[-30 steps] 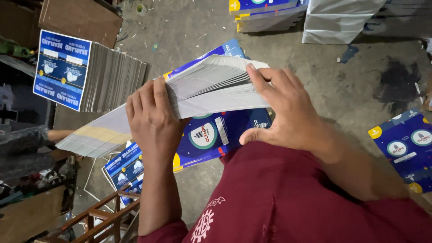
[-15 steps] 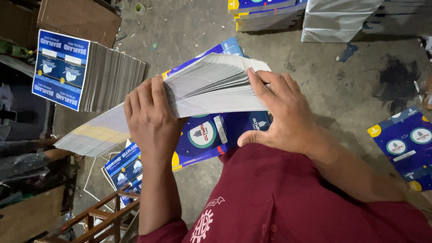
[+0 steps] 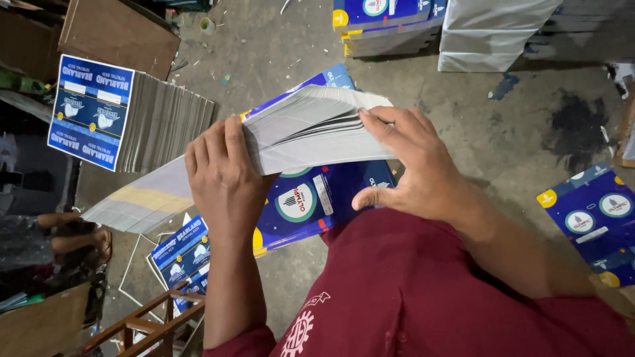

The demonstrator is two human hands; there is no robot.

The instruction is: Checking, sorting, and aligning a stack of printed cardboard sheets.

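1. The left hand (image 3: 225,175) is clamped over the middle of a thick sheaf of flat grey cardboard sheets (image 3: 297,132), so the stack is kept pinned together.
2. The right hand (image 3: 413,168) is closed on the sheaf's right end, where the edges are fanned by the fingertips.
3. The sheaf is held above blue printed sheets (image 3: 317,198) lying on the concrete floor (image 3: 476,125).
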